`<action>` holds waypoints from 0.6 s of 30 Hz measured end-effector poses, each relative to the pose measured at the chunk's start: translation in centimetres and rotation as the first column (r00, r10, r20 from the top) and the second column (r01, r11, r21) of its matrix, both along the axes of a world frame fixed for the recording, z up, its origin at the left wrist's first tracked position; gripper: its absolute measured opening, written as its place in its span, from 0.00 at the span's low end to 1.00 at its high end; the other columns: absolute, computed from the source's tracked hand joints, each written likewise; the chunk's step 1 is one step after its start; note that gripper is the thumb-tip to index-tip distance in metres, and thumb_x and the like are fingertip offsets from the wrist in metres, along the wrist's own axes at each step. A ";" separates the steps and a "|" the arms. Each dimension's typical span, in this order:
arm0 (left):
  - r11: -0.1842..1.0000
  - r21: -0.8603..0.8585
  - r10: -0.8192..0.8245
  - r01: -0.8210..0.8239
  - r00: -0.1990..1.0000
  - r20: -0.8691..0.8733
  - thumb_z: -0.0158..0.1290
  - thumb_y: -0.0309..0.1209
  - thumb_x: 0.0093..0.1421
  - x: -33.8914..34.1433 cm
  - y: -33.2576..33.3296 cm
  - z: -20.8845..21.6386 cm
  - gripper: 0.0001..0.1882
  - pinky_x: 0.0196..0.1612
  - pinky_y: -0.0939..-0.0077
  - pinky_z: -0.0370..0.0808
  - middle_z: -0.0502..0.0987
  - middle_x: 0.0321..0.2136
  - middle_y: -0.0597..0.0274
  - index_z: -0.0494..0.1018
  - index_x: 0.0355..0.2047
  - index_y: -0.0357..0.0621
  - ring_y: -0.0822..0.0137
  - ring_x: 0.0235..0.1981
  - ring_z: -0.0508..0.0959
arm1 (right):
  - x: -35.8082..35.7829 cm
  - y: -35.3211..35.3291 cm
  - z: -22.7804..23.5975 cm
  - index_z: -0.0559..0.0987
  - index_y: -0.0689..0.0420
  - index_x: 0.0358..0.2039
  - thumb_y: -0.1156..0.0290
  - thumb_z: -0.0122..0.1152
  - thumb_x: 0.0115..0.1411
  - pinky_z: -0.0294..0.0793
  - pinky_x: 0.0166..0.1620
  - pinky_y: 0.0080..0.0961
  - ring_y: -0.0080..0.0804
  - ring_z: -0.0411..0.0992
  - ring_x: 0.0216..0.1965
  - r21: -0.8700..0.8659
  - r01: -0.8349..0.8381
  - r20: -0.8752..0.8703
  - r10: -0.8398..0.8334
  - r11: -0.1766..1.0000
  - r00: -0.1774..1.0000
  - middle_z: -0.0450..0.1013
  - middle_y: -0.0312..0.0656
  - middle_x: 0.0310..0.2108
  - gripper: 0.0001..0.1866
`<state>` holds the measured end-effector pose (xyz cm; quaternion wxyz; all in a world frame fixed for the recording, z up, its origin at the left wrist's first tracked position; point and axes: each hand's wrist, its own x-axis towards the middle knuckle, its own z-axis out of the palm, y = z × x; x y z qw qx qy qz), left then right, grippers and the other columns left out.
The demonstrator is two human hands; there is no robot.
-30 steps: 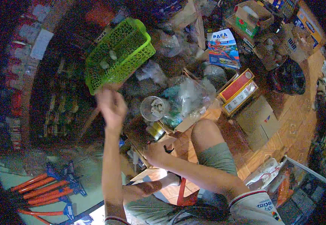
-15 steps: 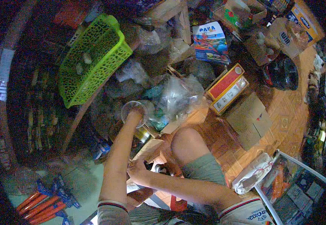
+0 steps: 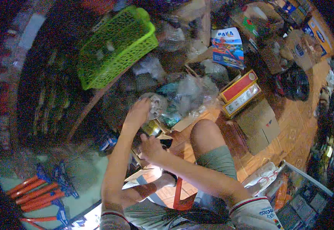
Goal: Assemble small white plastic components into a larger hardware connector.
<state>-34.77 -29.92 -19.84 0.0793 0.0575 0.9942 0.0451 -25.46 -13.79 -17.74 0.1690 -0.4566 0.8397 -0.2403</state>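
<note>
My left hand (image 3: pixel 139 110) reaches forward to a round clear plastic tub (image 3: pixel 157 106) with pale bits showing in it. The fingers are closed on the tub's near-left side, and the tub is tilted. My right hand (image 3: pixel 151 148) is closed just below it, thumb uppermost; a dark thing shows beside the fingers, too shaded to name. Between the hands and the tub sits a shiny yellowish can-like thing (image 3: pixel 151 128), partly hidden. Clear plastic bags (image 3: pixel 192 92) are heaped to the right of the tub.
A green lattice basket (image 3: pixel 117 48) stands at the far left. Right of the bags are a red and yellow box (image 3: pixel 240 94) and a flattened cardboard box (image 3: pixel 259 122). Orange-handled tools (image 3: pixel 40 193) lie at lower left. My bent knee (image 3: pixel 207 140) is near the hands.
My left hand has come out of the tub's mouth to its side, and the tub has tipped. My right hand has moved up a little. The whole view has shifted.
</note>
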 end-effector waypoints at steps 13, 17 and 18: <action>-0.455 0.882 0.783 -0.119 0.418 0.461 0.58 0.34 0.67 23.2 5.1 6.4 0.20 0.53 0.74 0.71 0.78 0.47 0.63 0.72 0.56 0.38 0.70 0.47 0.75 | -5.1 -0.6 5.5 0.78 0.61 0.41 0.54 0.47 0.73 0.76 0.45 0.45 0.50 0.79 0.39 -0.267 0.260 0.438 -0.124 0.928 0.890 0.78 0.58 0.33 0.21; -0.174 0.962 0.798 -0.212 0.542 0.264 0.58 0.28 0.66 23.0 5.8 7.1 0.17 0.54 0.75 0.71 0.78 0.46 0.63 0.72 0.54 0.38 0.71 0.47 0.75 | -0.2 -1.3 4.8 0.74 0.71 0.56 0.47 0.52 0.69 0.70 0.59 0.40 0.59 0.73 0.55 -0.409 0.418 0.586 -0.117 0.811 0.802 0.74 0.68 0.51 0.34; -0.049 0.985 0.802 -0.164 0.581 0.137 0.59 0.25 0.64 22.7 6.7 7.3 0.16 0.53 0.74 0.70 0.78 0.45 0.61 0.72 0.51 0.40 0.72 0.46 0.74 | 0.4 -2.0 4.7 0.74 0.67 0.51 0.49 0.52 0.71 0.70 0.53 0.38 0.49 0.73 0.47 -0.342 0.483 0.600 -0.208 0.807 0.773 0.75 0.55 0.42 0.29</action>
